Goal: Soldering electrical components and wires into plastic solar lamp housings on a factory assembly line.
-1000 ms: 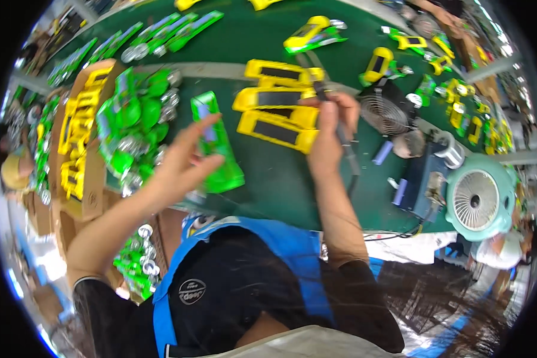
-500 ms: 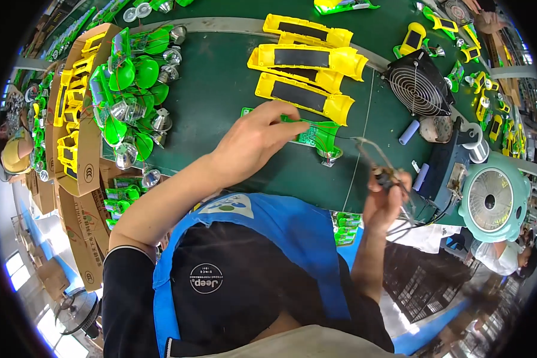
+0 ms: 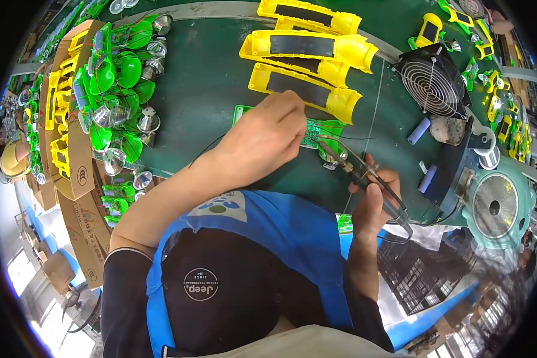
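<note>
My right hand is closed around a soldering iron with a thin curved metal tube beside its barrel. Its tip reaches the green circuit board, which sits in a bright green lamp housing on the bench. Over the housing's left part, my left hand is closed with fingertips pressed together at the board. What it pinches is hidden; a thin black wire sticks out on its wrist side. Just beyond lie several yellow casings with dark panels.
Green lamp parts with silver reflectors pile up at left, beside a cardboard box of yellow frames. To the right are a black square fan, purple-blue cylinders, a solder spool and a teal fan.
My right hand has brought the soldering iron leftward and up to the circuit board. My left hand has moved slightly right, its fingers now drawn together. The view has shifted a little.
</note>
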Tool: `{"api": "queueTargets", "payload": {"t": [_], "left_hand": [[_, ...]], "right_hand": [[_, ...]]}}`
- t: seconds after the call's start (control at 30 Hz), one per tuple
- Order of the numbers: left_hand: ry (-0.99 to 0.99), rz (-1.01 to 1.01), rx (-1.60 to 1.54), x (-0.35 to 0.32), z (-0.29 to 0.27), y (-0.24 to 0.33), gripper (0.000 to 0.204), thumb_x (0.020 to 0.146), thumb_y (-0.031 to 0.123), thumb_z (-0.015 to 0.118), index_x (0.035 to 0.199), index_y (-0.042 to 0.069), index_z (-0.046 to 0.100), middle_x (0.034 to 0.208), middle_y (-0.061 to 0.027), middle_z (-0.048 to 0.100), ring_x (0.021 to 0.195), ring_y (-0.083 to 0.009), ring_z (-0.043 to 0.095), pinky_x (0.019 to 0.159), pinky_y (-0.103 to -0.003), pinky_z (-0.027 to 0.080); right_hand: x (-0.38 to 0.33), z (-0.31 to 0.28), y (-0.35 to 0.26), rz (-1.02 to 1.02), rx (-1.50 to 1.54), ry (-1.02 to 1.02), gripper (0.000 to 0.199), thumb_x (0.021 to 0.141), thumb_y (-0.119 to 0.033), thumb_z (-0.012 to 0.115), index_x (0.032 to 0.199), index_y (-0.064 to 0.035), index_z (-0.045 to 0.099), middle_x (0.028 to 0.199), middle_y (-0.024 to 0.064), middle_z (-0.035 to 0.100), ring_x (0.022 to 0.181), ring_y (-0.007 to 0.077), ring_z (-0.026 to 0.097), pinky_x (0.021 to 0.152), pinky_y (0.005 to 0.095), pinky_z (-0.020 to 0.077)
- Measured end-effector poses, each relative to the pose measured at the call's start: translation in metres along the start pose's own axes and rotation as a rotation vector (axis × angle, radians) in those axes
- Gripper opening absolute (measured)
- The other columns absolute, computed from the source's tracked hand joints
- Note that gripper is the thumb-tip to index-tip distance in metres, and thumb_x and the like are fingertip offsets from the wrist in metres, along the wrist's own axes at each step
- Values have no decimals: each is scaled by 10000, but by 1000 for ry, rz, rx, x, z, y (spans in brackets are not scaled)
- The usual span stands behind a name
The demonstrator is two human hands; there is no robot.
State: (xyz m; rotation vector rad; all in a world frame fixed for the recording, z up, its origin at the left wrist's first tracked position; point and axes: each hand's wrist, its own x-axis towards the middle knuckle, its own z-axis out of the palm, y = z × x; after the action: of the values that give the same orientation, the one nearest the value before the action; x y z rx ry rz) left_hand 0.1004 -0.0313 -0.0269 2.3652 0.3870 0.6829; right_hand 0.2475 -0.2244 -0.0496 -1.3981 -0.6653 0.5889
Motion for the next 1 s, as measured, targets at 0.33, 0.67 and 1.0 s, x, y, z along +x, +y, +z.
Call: {"api": "queueTargets", "payload": {"t": [0.33, 0.67, 1.0], "left_hand": [[-147, -3, 193, 6, -4, 9, 227, 642, -73, 615, 771, 10, 448, 872, -132, 480, 812, -320, 511, 694, -399, 454], [-166, 37, 230, 7, -4, 10, 216, 649, -68, 615, 772, 2, 450, 857, -136, 469, 801, -322, 498, 685, -397, 448], [-167, -60, 191, 8, -2, 11, 205, 658, -65, 608, 778, -3, 454, 868, -136, 469, 814, -317, 502, 686, -397, 448]], "right_hand": [[0, 5, -1, 20, -132, -11, 220, 866, -186, 619, 930, -11, 500, 653, 85, 625, 635, 131, 623, 1122, 531, 255], [2, -1, 3, -55, -221, -72, 244, 845, -217, 648, 905, -27, 507, 627, 75, 627, 643, 126, 623, 1111, 548, 261], [0, -4, 6, -10, 15, 46, 326, 866, -263, 657, 962, 5, 498, 755, 117, 625, 621, 190, 648, 1117, 526, 281]]}}
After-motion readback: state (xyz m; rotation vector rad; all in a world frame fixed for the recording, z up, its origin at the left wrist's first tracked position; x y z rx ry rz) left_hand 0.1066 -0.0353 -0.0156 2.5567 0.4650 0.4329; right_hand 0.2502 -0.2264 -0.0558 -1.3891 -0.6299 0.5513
